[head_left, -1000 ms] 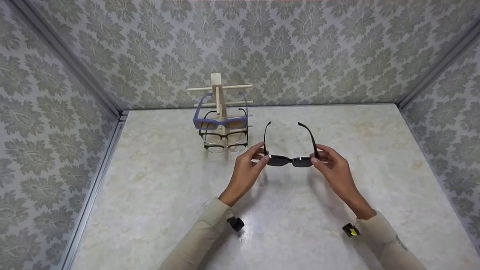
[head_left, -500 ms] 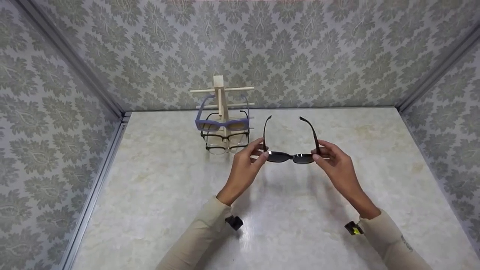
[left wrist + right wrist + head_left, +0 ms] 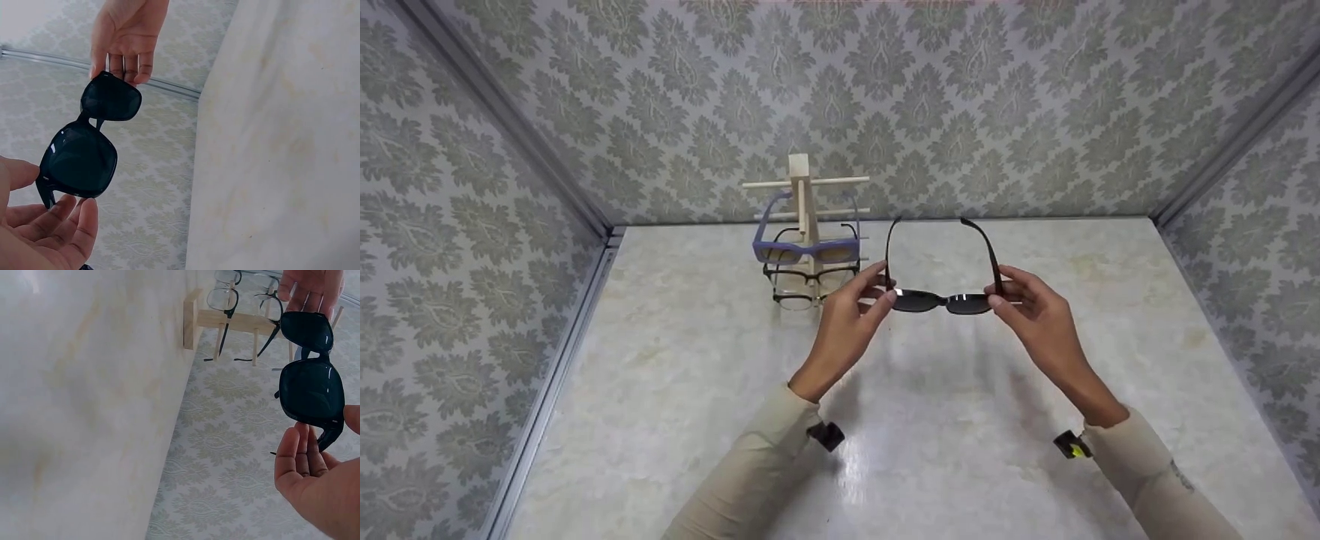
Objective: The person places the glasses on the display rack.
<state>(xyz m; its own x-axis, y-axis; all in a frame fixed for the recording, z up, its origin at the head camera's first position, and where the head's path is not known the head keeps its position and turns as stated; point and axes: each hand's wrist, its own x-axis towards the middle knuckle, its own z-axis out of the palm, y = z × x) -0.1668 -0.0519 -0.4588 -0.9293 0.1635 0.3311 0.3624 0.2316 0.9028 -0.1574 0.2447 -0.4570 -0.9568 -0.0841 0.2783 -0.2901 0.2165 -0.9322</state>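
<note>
Black sunglasses (image 3: 919, 301) with dark lenses are held up above the table, temples unfolded and pointing toward the back wall. My left hand (image 3: 844, 322) pinches the left hinge corner between thumb and fingers. On the opposite corner, my right hand (image 3: 1042, 322) pinches the frame the same way. Both lenses (image 3: 79, 160) show large in the left wrist view, and the sunglasses (image 3: 311, 391) appear in the right wrist view too. Left of them stands a wooden glasses rack (image 3: 799, 166) bearing purple-framed sunglasses (image 3: 787, 253) on top and dark-framed clear eyeglasses (image 3: 778, 274) lower down, partly behind my left hand.
The rack's top peg (image 3: 840, 180) has no glasses on it. A pale marbled table (image 3: 697, 420) lies beneath, bounded by patterned wall panels (image 3: 877, 97) at the back and sides. A metal rail (image 3: 547, 390) runs along the left edge.
Both hands have moved the black sunglasses farther from me, toward the back wall, and slightly apart from each other. The grip on each corner stays the same. The rack's glasses have not been touched.
</note>
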